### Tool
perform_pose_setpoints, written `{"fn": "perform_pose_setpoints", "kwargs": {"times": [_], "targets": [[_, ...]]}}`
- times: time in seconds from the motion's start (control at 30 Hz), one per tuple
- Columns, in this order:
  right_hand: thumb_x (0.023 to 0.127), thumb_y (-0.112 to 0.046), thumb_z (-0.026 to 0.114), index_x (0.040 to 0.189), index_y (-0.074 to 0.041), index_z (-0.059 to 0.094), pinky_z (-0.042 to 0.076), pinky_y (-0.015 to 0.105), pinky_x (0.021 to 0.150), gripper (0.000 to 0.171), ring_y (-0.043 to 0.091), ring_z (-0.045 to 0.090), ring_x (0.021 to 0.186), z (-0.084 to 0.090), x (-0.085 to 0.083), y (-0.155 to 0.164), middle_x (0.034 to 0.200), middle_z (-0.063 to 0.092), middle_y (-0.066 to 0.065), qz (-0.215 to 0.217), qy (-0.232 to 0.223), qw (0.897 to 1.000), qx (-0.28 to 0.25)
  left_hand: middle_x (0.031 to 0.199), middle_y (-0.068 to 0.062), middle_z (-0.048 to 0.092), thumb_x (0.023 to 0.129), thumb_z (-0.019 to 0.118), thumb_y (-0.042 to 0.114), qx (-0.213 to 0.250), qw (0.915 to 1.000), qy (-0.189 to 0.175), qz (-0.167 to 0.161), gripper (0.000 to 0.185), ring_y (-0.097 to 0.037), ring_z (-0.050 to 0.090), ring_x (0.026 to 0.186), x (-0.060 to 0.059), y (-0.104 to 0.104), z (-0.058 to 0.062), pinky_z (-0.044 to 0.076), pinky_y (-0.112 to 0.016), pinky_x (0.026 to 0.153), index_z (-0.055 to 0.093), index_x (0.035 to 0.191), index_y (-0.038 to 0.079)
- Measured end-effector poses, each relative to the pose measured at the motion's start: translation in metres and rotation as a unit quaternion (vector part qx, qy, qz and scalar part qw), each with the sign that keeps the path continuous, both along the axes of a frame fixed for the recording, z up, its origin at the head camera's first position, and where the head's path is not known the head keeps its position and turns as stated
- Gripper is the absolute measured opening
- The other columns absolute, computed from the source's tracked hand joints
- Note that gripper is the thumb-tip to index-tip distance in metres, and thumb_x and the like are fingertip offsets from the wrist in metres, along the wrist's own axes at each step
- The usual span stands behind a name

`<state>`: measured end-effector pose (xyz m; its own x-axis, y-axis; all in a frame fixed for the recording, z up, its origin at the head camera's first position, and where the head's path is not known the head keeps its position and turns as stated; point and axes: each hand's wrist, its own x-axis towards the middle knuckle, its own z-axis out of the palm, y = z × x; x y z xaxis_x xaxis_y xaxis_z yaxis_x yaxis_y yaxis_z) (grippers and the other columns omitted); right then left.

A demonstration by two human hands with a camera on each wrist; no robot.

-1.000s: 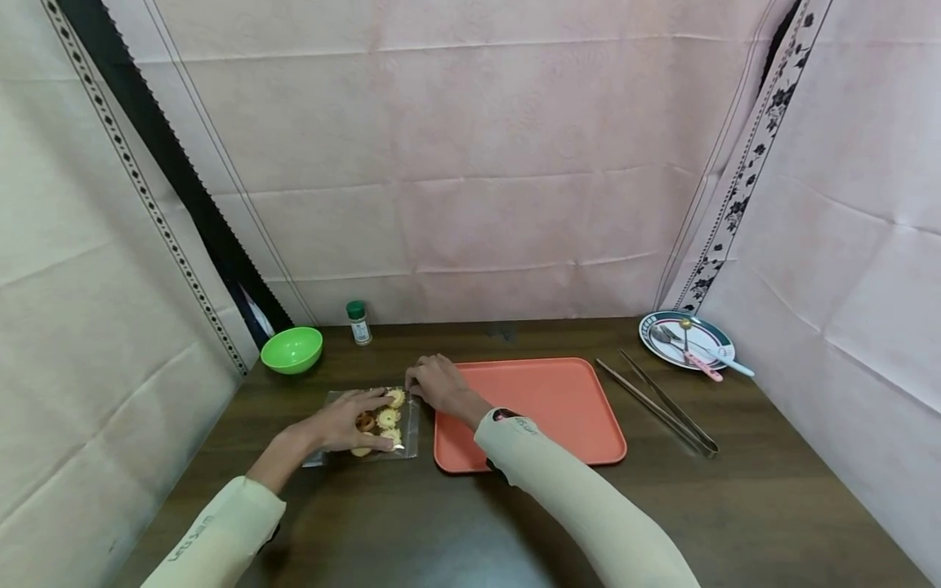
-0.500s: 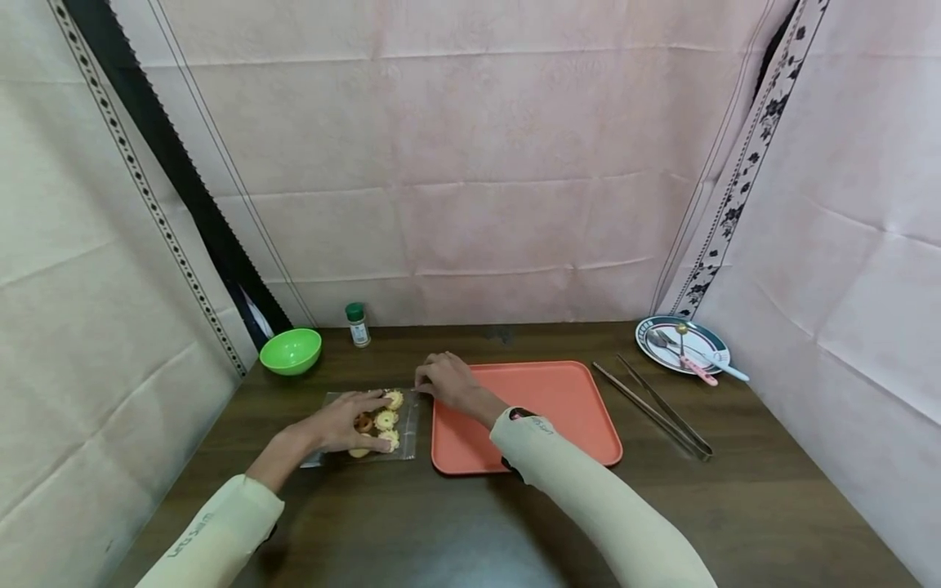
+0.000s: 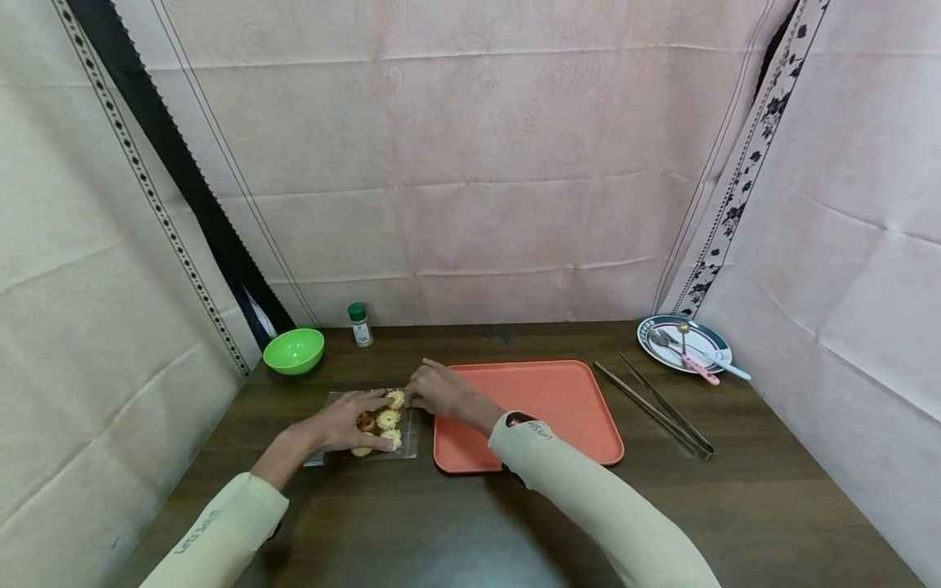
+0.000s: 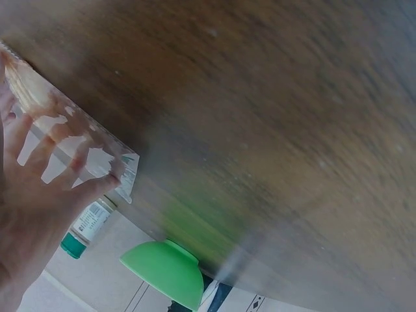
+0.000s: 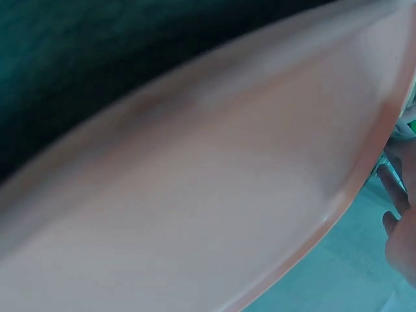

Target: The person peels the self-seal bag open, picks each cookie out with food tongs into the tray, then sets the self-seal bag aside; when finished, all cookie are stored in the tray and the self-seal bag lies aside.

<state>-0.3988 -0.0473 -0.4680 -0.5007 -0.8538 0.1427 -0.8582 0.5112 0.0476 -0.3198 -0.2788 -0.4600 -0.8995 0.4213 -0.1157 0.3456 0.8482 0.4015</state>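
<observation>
A clear plastic packet of cookies (image 3: 388, 419) lies on the table, with pale and brown round cookies showing through it. My left hand (image 3: 341, 422) rests over its left part, fingers spread and fairly straight. The left wrist view shows those fingers (image 4: 42, 153) across the shiny plastic. At the packet's upper right edge, my right hand (image 3: 444, 390) has curled fingers that appear to pinch the plastic; the fingertips are partly hidden. Its wrist is above the coral tray (image 3: 544, 408). Only part of the right hand (image 5: 402, 214) shows in the right wrist view.
A green bowl (image 3: 293, 351) and a green-capped jar (image 3: 360, 325) stand at the back left. Metal tongs (image 3: 657, 408) lie right of the tray. Behind them a rimmed plate (image 3: 680, 335) holds cutlery. Cloth walls (image 3: 470, 163) enclose the table.
My right hand has shifted slightly right along the packet's edge and then back left. The left hand has stayed on the packet.
</observation>
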Motion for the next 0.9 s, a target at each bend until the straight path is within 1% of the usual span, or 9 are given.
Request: {"fn": "perform_pose_setpoints", "kwargs": {"times": [0.13, 0.3, 0.53, 0.77, 0.83, 0.9], "targets": [[0.101, -0.025, 0.069, 0.108, -0.029, 0.08, 0.019, 0.041, 0.127, 0.013, 0.01, 0.06, 0.122, 0.001, 0.001, 0.003, 0.112, 0.074, -0.014, -0.007, 0.003, 1.0, -0.006, 0.165, -0.019, 0.034, 0.086, 0.078, 0.06, -0.001, 1.0, 0.0, 0.002, 0.088, -0.052, 0.029, 0.148, 0.001, 0.0, 0.001, 0.028, -0.076, 0.111, 0.048, 0.156, 0.015], [0.1, -0.025, 0.071, 0.104, -0.027, 0.08, 0.021, 0.042, 0.127, 0.01, 0.011, 0.061, 0.12, 0.001, 0.001, 0.012, 0.111, 0.073, -0.012, -0.015, 0.01, 1.0, -0.019, 0.165, -0.017, 0.035, 0.086, 0.077, 0.063, -0.011, 0.9999, 0.001, 0.007, 0.089, -0.051, 0.029, 0.148, 0.0, 0.0, -0.001, 0.028, -0.075, 0.111, 0.048, 0.157, 0.017], [0.101, -0.026, 0.07, 0.102, -0.028, 0.079, 0.018, 0.042, 0.127, 0.009, 0.012, 0.059, 0.122, 0.006, 0.001, 0.023, 0.111, 0.073, -0.012, -0.022, 0.012, 1.0, -0.014, 0.165, -0.018, 0.035, 0.086, 0.078, 0.062, -0.008, 1.0, 0.0, 0.004, 0.089, -0.05, 0.03, 0.148, 0.0, -0.001, -0.002, 0.028, -0.075, 0.112, 0.048, 0.156, 0.017], [0.102, -0.023, 0.069, 0.102, -0.026, 0.08, 0.018, 0.041, 0.127, 0.011, 0.013, 0.061, 0.119, 0.01, 0.002, 0.03, 0.107, 0.073, -0.009, -0.01, 0.004, 1.0, -0.014, 0.165, -0.02, 0.034, 0.086, 0.078, 0.061, -0.001, 1.0, 0.002, -0.002, 0.088, -0.052, 0.028, 0.148, 0.0, -0.003, 0.0, 0.028, -0.074, 0.112, 0.048, 0.156, 0.015], [0.102, -0.022, 0.069, 0.103, -0.025, 0.08, 0.019, 0.041, 0.127, 0.011, 0.013, 0.061, 0.119, 0.011, 0.004, 0.031, 0.109, 0.072, -0.009, -0.007, 0.004, 1.0, -0.013, 0.165, -0.02, 0.034, 0.086, 0.078, 0.061, -0.001, 1.0, 0.0, -0.002, 0.089, -0.052, 0.028, 0.149, 0.0, -0.003, -0.001, 0.027, -0.074, 0.113, 0.048, 0.157, 0.016], [0.102, -0.023, 0.069, 0.107, -0.025, 0.079, 0.02, 0.042, 0.127, 0.011, 0.014, 0.06, 0.122, 0.011, 0.006, 0.032, 0.113, 0.072, -0.008, -0.001, 0.007, 1.0, -0.012, 0.165, -0.019, 0.033, 0.086, 0.077, 0.063, -0.002, 1.0, -0.008, 0.003, 0.09, -0.052, 0.027, 0.149, 0.0, -0.002, -0.001, 0.026, -0.074, 0.113, 0.047, 0.157, 0.017]]}}
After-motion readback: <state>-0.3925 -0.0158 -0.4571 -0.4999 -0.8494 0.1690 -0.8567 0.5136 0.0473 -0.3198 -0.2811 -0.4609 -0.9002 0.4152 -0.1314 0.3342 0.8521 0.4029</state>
